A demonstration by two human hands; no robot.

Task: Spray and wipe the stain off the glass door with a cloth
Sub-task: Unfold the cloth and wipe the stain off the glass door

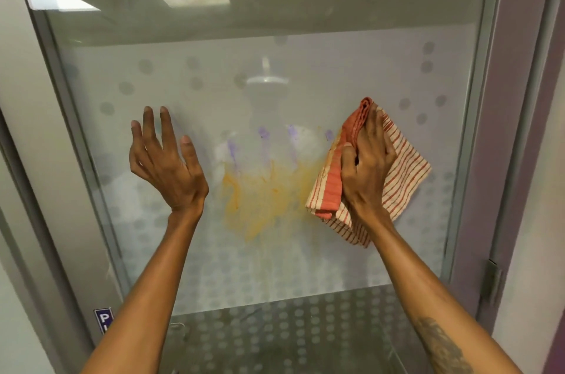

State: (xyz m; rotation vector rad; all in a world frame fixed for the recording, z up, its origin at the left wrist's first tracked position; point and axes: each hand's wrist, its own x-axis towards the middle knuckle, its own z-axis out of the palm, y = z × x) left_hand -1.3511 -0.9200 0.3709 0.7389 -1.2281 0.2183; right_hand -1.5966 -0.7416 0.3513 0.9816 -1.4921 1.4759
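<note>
The frosted, dot-patterned glass door (pixel 351 74) fills most of the frame and is bounded by a grey metal frame (pixel 480 98) running down the right side and slanting down the left. A yellow-orange smeared stain (pixel 260 199) is seen at the centre of the frame, wider than it is tall, with faint purple streaks (pixel 263 132) above it. Bare frosted glass lies open above, below and to the left of the stain, as far as the frame edges. The left hand (pixel 166 165) is raised at centre left with fingers spread and nothing held; whether it touches the glass cannot be told. The right hand (pixel 367 165) is closed around a bunched red-and-cream striped cloth (pixel 406 178), just to the right of the stain. The cloth is held against the glass, its folded red edge pointing toward the upper part of the frame and its long axis running diagonally down to the lower right. A small blue sign (pixel 103 320) sits at lower left.
</note>
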